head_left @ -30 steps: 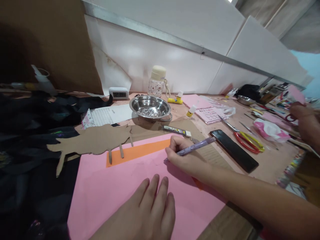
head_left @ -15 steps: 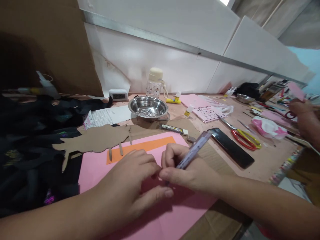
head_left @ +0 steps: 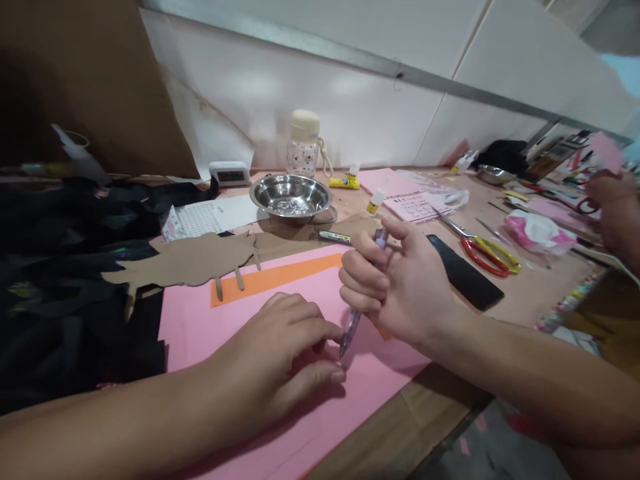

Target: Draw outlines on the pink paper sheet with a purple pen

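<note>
My right hand (head_left: 400,280) is closed round a purple patterned mechanical pencil (head_left: 351,330), its palm turned partly up. The pencil slants down, tip pointing at the paper near my left fingertips; whether it touches the sheet I cannot tell. On the pink paper (head_left: 200,333) rests my left hand (head_left: 285,353), open, its fingers bent and its thumb apart from the forefinger. An orange paper strip (head_left: 280,280) lies on the pink sheet beyond my hands. Overlapping the sheet's far left corner is a brown cardboard cutout (head_left: 190,262) with thin prongs.
Behind the paper stand a steel bowl (head_left: 293,197), a bottle (head_left: 303,143) and a small digital clock (head_left: 229,174). To the right lie a black phone (head_left: 465,273) and scissors (head_left: 487,253) with red and yellow handles. Black fabric (head_left: 65,267) covers the left side. Another person's hand (head_left: 613,193) holds pink paper at far right.
My right hand has lifted and turned palm partly up, and the pencil has swung so its tip points down-left. My left hand has barely moved. The view has tilted slightly down.
</note>
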`<state>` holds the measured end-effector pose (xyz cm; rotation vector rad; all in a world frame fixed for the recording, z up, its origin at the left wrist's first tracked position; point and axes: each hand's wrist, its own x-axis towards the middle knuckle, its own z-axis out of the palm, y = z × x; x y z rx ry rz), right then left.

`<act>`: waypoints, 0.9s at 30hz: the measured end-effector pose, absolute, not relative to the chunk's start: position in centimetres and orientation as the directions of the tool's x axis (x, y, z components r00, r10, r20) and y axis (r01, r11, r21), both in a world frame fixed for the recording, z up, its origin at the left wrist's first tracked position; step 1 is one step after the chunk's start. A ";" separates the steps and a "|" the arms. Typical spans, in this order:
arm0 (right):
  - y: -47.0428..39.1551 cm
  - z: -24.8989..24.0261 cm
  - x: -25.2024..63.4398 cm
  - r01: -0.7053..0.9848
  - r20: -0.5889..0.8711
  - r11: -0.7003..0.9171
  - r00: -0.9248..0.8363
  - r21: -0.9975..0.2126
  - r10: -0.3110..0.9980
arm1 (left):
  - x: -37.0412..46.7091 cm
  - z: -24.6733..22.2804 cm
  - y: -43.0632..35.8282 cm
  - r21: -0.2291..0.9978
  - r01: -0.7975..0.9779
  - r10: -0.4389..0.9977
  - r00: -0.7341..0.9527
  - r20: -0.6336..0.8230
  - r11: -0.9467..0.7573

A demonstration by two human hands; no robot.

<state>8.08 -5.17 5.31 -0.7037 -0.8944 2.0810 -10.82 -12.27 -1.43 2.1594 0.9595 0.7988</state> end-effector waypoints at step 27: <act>-5.3 5.2 8.4 -0.424 -0.149 -0.430 -0.552 -0.797 0.821 | -10.5 -1.9 -12.1 0.509 0.430 0.657 0.599 0.457 -0.746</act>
